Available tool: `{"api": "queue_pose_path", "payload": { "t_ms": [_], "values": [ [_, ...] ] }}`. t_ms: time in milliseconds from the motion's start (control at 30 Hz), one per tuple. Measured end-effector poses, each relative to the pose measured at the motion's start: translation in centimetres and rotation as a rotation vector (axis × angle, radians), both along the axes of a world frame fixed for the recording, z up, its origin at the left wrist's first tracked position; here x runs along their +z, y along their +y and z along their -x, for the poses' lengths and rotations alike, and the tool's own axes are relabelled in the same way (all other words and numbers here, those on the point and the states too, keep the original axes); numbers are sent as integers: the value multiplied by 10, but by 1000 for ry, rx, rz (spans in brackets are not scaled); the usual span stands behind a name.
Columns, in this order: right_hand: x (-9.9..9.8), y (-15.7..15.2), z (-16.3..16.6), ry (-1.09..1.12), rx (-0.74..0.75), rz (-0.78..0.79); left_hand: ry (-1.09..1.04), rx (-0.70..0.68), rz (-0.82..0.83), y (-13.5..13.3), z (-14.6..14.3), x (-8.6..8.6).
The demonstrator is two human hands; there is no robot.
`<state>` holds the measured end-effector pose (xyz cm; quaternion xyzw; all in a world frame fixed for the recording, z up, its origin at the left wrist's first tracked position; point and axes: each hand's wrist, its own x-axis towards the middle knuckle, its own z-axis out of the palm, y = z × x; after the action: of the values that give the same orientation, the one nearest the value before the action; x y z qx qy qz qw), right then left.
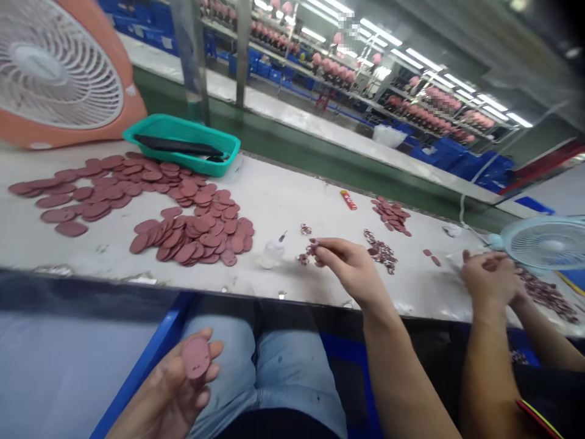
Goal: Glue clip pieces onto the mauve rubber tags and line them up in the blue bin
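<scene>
My left hand (176,390) is low over my lap, its fingers curled round one dusty-pink oval piece (196,356) with small holes. My right hand (347,265) reaches onto the white table (283,201), with its fingertips pinched on a small patterned piece (313,247) at a little cluster of the same pieces (303,258). A small clear bottle with a thin nozzle (273,251) stands just left of that hand. A heap of pink oval pieces (196,235) lies further left, and a wider spread of them (100,189) lies behind it.
A co-worker's hands (489,280) are busy at the right, near a small blue fan (543,241). More patterned pieces (381,251) and pink pieces (392,214) lie mid-table, beside a red tube (348,199). A teal tray (183,143) and an orange fan (59,73) stand at the back left.
</scene>
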<state>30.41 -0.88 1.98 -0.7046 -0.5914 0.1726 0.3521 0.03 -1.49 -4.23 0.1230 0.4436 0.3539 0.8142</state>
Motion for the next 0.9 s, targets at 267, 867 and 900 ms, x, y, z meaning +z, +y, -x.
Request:
{"api": "queue_pose_path", "payload": {
  "t_ms": [267, 867, 900],
  "values": [
    [6, -52, 96, 681, 362, 17, -41, -139, -4, -12, -16, 27],
    [11, -56, 106, 346, 487, -88, -182, -210, -89, -25, -14, 27],
    [11, -57, 106, 346, 488, -91, -189, -211, -81, -25, -14, 27]
  ]
}}
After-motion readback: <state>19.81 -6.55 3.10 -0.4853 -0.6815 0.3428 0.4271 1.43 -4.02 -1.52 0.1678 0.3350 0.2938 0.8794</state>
